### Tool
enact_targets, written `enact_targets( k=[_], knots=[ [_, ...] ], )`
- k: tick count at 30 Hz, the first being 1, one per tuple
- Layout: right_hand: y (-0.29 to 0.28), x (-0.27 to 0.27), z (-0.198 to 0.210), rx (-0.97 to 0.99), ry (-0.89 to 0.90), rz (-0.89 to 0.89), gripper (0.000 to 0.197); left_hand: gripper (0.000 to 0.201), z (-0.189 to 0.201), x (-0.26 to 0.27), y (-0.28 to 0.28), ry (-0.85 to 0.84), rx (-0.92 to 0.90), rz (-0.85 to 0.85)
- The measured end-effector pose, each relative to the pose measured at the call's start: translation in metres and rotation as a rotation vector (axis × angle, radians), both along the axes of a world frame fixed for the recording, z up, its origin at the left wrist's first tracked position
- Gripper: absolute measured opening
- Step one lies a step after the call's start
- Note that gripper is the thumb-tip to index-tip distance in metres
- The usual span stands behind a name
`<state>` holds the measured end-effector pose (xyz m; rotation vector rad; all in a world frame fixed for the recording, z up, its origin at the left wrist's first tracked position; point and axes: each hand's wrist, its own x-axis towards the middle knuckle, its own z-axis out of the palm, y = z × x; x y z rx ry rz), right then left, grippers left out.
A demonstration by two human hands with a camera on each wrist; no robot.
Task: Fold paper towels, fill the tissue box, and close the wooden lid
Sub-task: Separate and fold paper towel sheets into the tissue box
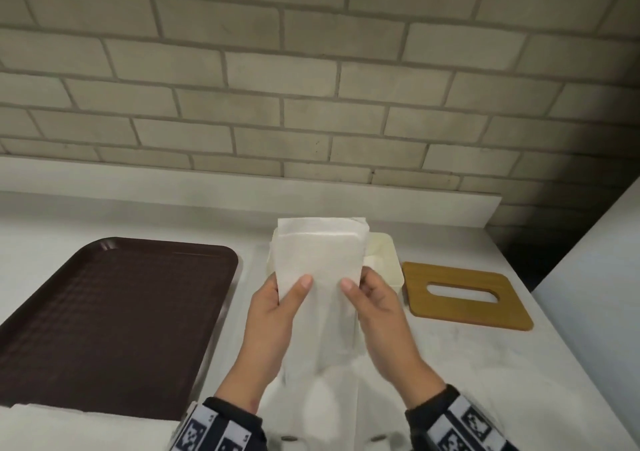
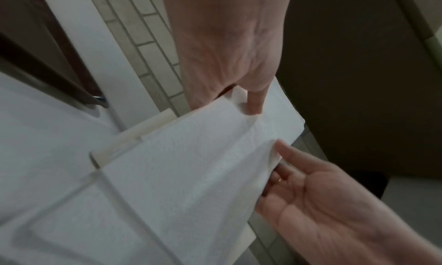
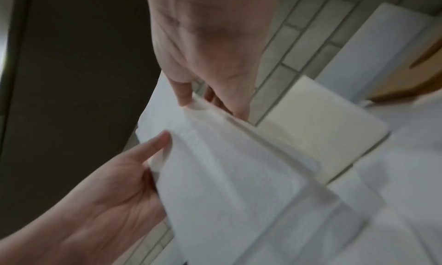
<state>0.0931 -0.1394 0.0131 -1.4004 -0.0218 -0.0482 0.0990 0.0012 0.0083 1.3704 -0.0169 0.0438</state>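
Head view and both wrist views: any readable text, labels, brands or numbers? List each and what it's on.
No readable text in any view.
Black-and-white patterned wristbands: square marker patterns only; small marks beside them too small to read.
Wooden lid with oval slot, dark brown plastic tray, cream tissue box, white folded paper towel: no print visible.
Wrist views: blurred, nothing written shows.

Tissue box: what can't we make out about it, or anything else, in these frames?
- Tissue box: head view, held paper towel covers most of it; contents unseen.
- Both wrist views: motion blur; the number of paper layers is unreadable.
- Left hand and right hand: fingers behind the towel are hidden in the head view.
- Brown tray: left edge cut off by the frame.
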Motion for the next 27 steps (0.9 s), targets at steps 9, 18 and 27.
enact_targets(
  k=[9,18,27],
  knots=[
    [0.006,0.002,0.005,0.083,-0.122,-0.019,0.023,0.038,-0.002,0.003,-0.004,-0.115,-0.040,0.081],
    [0.004,0.003,0.009,0.124,-0.178,-0.028,0.026,0.032,0.004,0.005,-0.009,-0.156,-0.068,0.047],
    [0.007,0.002,-0.001,0.136,-0.111,-0.004,0.025,0.025,-0.002,0.002,-0.013,-0.080,-0.108,0.042]
  ],
)
